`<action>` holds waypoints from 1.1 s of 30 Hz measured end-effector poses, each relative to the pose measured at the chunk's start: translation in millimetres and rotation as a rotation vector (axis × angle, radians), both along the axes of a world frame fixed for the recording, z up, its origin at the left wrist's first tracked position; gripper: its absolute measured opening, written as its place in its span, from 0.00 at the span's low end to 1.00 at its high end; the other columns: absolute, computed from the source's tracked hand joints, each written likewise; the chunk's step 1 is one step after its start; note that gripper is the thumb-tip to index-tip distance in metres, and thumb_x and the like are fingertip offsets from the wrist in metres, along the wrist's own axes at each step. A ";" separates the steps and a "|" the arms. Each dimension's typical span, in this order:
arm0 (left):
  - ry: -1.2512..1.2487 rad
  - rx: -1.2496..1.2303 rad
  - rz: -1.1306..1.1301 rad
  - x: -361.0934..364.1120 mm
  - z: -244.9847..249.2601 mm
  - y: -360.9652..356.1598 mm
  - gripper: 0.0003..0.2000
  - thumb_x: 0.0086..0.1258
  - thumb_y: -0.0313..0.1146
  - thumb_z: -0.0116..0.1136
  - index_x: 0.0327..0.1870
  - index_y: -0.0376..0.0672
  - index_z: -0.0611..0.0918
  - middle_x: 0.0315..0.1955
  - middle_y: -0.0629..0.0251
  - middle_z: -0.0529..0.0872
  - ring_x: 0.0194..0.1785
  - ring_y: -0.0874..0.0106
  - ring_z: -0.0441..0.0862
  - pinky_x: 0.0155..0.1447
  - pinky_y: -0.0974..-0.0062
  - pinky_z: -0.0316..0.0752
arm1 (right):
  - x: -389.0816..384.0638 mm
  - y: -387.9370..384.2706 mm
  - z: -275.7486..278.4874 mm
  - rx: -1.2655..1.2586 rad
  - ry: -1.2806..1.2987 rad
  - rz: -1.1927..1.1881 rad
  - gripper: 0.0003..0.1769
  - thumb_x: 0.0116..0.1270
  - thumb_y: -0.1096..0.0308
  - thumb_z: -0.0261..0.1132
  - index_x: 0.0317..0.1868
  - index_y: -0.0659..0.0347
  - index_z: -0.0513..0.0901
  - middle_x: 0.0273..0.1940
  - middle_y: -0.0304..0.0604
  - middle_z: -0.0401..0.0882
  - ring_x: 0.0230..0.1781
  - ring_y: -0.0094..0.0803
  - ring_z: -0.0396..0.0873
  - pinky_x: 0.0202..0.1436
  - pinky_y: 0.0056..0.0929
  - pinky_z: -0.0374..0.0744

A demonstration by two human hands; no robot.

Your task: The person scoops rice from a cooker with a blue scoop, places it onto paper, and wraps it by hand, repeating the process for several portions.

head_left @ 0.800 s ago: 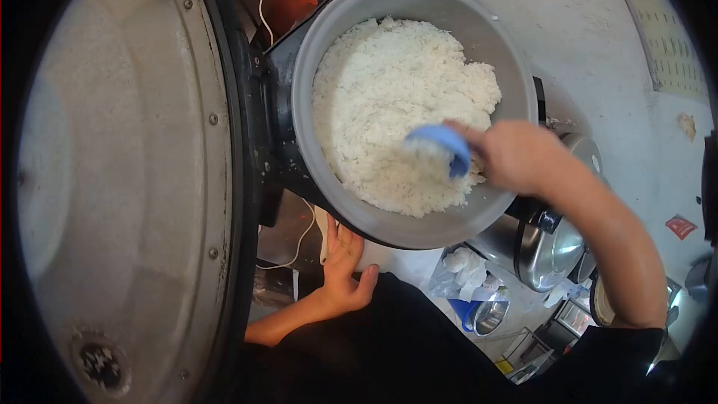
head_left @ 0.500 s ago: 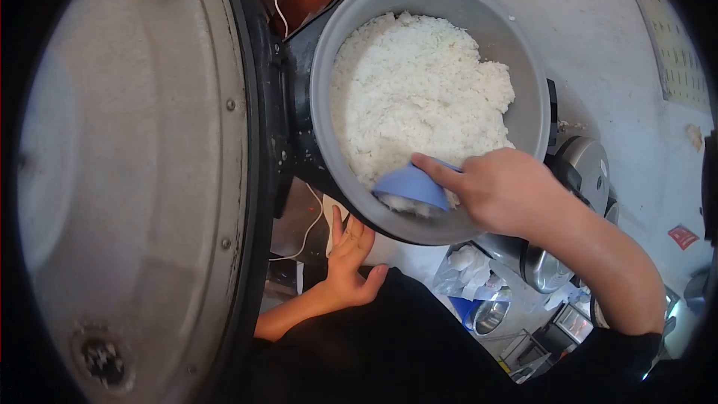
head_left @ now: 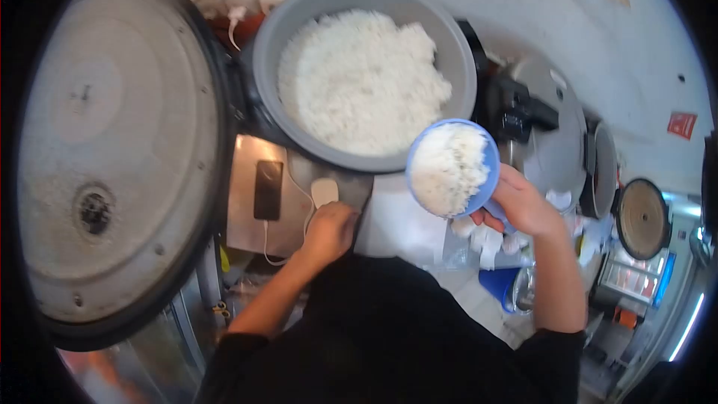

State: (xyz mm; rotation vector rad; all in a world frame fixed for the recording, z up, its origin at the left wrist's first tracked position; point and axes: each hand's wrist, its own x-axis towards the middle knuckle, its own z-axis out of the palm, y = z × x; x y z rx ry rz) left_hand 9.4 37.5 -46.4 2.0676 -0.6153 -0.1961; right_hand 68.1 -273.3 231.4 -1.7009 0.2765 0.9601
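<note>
- Blue bowl (head_left: 491, 163) has moved from inside the pot (head_left: 458, 56) to its near rim.
- Right hand (head_left: 523, 204): fingers pinching the bowl; left hand (head_left: 329, 230): cannot tell.
- Tilting could spill rice (head_left: 447, 168) beside the pot.

That blue scoop (head_left: 491, 165) — mouth up, heaped with white rice (head_left: 447, 168) — is near 5 o'clock from the middle of the grey pot (head_left: 457, 68), where more rice (head_left: 365, 86) lies in an uneven mound.

The pot (head_left: 457, 64) lies open from above; the raised lid (head_left: 142, 157) blocks leftward.
</note>
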 end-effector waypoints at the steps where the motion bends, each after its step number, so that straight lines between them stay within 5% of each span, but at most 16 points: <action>1: 0.033 0.094 -0.206 -2.5 -7.4 -9.7 0.16 0.68 0.23 0.62 0.56 0.37 0.86 0.51 0.51 0.89 0.58 0.54 0.86 0.62 0.53 0.79 | -31.7 -10.8 -19.2 0.080 -0.039 -0.161 0.17 0.87 0.64 0.54 0.64 0.63 0.81 0.32 0.39 0.83 0.24 0.21 0.75 0.28 0.22 0.73; 3: 0.107 0.195 -0.446 -17.5 -29.2 -25.7 0.17 0.68 0.25 0.62 0.59 0.38 0.86 0.56 0.52 0.90 0.63 0.54 0.85 0.68 0.51 0.77 | -94.6 -17.3 -64.2 0.167 -0.038 -0.355 0.20 0.87 0.65 0.53 0.71 0.66 0.78 0.33 0.39 0.83 0.24 0.21 0.75 0.28 0.22 0.73; 6: -0.170 0.392 -0.659 -45.9 -69.4 -41.6 0.20 0.71 0.30 0.61 0.64 0.41 0.86 0.68 0.57 0.86 0.77 0.58 0.77 0.82 0.44 0.64 | -164.3 6.8 -142.1 -0.016 -0.629 -0.700 0.31 0.82 0.75 0.59 0.83 0.68 0.69 0.41 0.38 0.85 0.31 0.22 0.80 0.36 0.24 0.80; 8: -0.279 0.686 -0.708 -56.7 -79.9 -42.4 0.24 0.74 0.37 0.60 0.70 0.44 0.84 0.78 0.65 0.79 0.86 0.63 0.65 0.89 0.36 0.47 | -202.4 7.5 -220.4 -0.683 -0.957 -0.377 0.31 0.76 0.77 0.67 0.78 0.68 0.76 0.42 0.48 0.87 0.33 0.34 0.85 0.37 0.33 0.83; 9: -0.287 0.700 -0.718 -54.9 -77.7 -43.5 0.24 0.74 0.37 0.60 0.70 0.44 0.84 0.78 0.65 0.79 0.86 0.63 0.65 0.89 0.36 0.47 | -210.3 12.0 -267.6 -0.795 -1.114 -0.279 0.30 0.74 0.75 0.69 0.77 0.59 0.80 0.41 0.50 0.85 0.31 0.45 0.85 0.35 0.41 0.84; 11: -0.240 0.756 -0.746 -48.4 -66.3 -49.4 0.25 0.75 0.40 0.61 0.72 0.45 0.83 0.79 0.68 0.78 0.87 0.66 0.63 0.89 0.32 0.44 | -244.2 19.6 -348.4 -0.993 -0.728 -0.009 0.34 0.75 0.70 0.69 0.80 0.41 0.77 0.40 0.48 0.81 0.29 0.48 0.84 0.33 0.47 0.84; 14: -0.186 0.856 -0.814 -39.6 -48.5 -59.9 0.26 0.76 0.41 0.61 0.74 0.46 0.82 0.81 0.70 0.76 0.88 0.64 0.61 0.89 0.33 0.41 | -245.7 14.2 -355.8 -1.007 -0.724 0.025 0.35 0.76 0.72 0.68 0.81 0.46 0.74 0.44 0.49 0.82 0.32 0.50 0.86 0.35 0.48 0.84; 17: -0.411 0.804 -0.765 -47.0 -52.0 -58.3 0.21 0.75 0.42 0.64 0.66 0.45 0.86 0.73 0.67 0.82 0.82 0.61 0.69 0.87 0.36 0.51 | -268.3 3.6 -338.2 -0.823 -0.905 -0.478 0.31 0.78 0.75 0.65 0.79 0.62 0.73 0.51 0.56 0.84 0.47 0.57 0.86 0.48 0.49 0.85; 18: -0.418 0.808 -0.776 -46.2 -48.7 -63.2 0.21 0.75 0.42 0.64 0.66 0.45 0.86 0.73 0.67 0.82 0.82 0.61 0.69 0.87 0.36 0.51 | -278.2 -9.2 -342.9 -0.927 -1.019 -0.582 0.32 0.79 0.74 0.66 0.80 0.66 0.70 0.54 0.60 0.83 0.52 0.60 0.84 0.54 0.50 0.83; 20: -0.233 0.708 -0.848 -45.5 -39.4 -78.4 0.16 0.71 0.43 0.69 0.54 0.45 0.86 0.57 0.64 0.86 0.70 0.59 0.77 0.81 0.46 0.64 | -293.4 -37.3 -355.9 -1.097 -1.035 -0.858 0.35 0.78 0.70 0.67 0.82 0.66 0.68 0.60 0.63 0.81 0.57 0.59 0.82 0.62 0.54 0.79; 21: -0.232 0.712 -0.859 -47.1 -43.2 -83.5 0.16 0.71 0.43 0.69 0.54 0.45 0.86 0.57 0.64 0.86 0.70 0.59 0.77 0.81 0.46 0.64 | -295.6 -49.3 -354.8 -1.098 -1.026 -0.866 0.35 0.78 0.70 0.67 0.82 0.66 0.68 0.60 0.63 0.81 0.57 0.59 0.82 0.62 0.54 0.79; 23: -0.235 0.551 -0.807 -46.5 -59.3 -89.6 0.15 0.67 0.43 0.73 0.46 0.47 0.84 0.46 0.64 0.83 0.60 0.60 0.79 0.70 0.55 0.73 | -294.0 -62.3 -346.7 -1.671 -0.563 -0.464 0.36 0.76 0.66 0.69 0.81 0.62 0.70 0.61 0.62 0.80 0.59 0.54 0.80 0.64 0.51 0.77; 26: -0.157 0.545 -0.859 -36.7 -74.1 -95.4 0.15 0.65 0.42 0.74 0.48 0.48 0.85 0.47 0.65 0.83 0.61 0.61 0.80 0.66 0.60 0.77 | -286.5 -64.7 -342.8 -1.548 -0.864 -0.431 0.34 0.75 0.62 0.70 0.79 0.56 0.75 0.60 0.56 0.82 0.59 0.52 0.79 0.65 0.49 0.75; 29: -0.145 0.587 -0.909 -30.9 -93.3 -96.7 0.14 0.66 0.41 0.73 0.49 0.49 0.85 0.46 0.65 0.84 0.59 0.61 0.80 0.64 0.61 0.79 | -274.5 -21.1 -346.1 -0.660 -0.911 -0.231 0.26 0.72 0.57 0.73 0.67 0.54 0.83 0.56 0.47 0.83 0.59 0.51 0.79 0.67 0.53 0.74; 33: -0.186 0.623 -0.856 -36.0 -74.6 -98.0 0.14 0.67 0.39 0.73 0.51 0.49 0.86 0.50 0.63 0.85 0.61 0.59 0.80 0.68 0.57 0.75 | -270.6 -5.5 -348.2 -0.746 -0.871 0.014 0.26 0.66 0.55 0.77 0.61 0.54 0.85 0.55 0.44 0.80 0.62 0.46 0.76 0.69 0.50 0.74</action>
